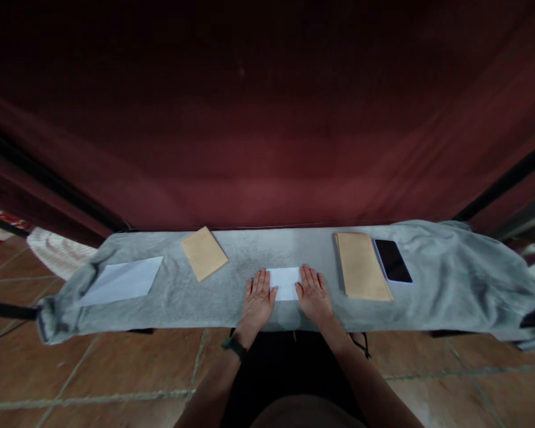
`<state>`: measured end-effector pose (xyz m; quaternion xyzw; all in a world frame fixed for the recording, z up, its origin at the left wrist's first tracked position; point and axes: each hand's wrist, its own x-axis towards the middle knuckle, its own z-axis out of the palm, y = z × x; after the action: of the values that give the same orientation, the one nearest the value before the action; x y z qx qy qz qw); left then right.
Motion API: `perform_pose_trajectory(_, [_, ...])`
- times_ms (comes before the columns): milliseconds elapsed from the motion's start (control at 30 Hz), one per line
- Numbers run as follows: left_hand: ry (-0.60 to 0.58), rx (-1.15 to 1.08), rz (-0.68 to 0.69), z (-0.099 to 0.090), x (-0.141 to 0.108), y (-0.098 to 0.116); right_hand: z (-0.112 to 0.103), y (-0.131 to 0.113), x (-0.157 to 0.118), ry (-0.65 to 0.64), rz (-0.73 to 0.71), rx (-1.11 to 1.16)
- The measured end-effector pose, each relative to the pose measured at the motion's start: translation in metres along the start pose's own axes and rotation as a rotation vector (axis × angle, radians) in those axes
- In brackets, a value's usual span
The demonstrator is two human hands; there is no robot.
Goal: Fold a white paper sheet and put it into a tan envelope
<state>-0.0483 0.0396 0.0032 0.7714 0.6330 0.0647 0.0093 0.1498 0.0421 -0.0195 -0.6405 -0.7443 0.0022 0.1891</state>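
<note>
A small white paper (285, 283), which looks folded, lies on the grey cloth in front of me. My left hand (258, 297) rests flat on its left end, fingers stretched out and pointing away from me. On the right end lies my right hand (314, 295), also flat, with its fingers extended. Both thumbs reach in over the paper toward each other. The ends of the paper are partly hidden under the hands. Neither hand grips anything.
Grey cloth (258, 244) covers a narrow surface against a dark red wall (267, 196). A brown envelope (204, 254) and white sheets (122, 282) lie left. Rightward are a stack of brown envelopes (363, 267) and a phone (393, 261).
</note>
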Motion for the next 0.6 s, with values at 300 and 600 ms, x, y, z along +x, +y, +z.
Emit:
perform_pose_trajectory(300, [0.186, 0.14, -0.385, -0.042, 0.007, -0.108, 0.006, 0.005, -0.002, 0.026, -0.035, -0.016])
perform_pose_trajectory(600, [-0.049, 0.221, -0.229, -0.077, 0.019, -0.15, 0.008, 0.006, -0.002, 0.048, -0.046, -0.004])
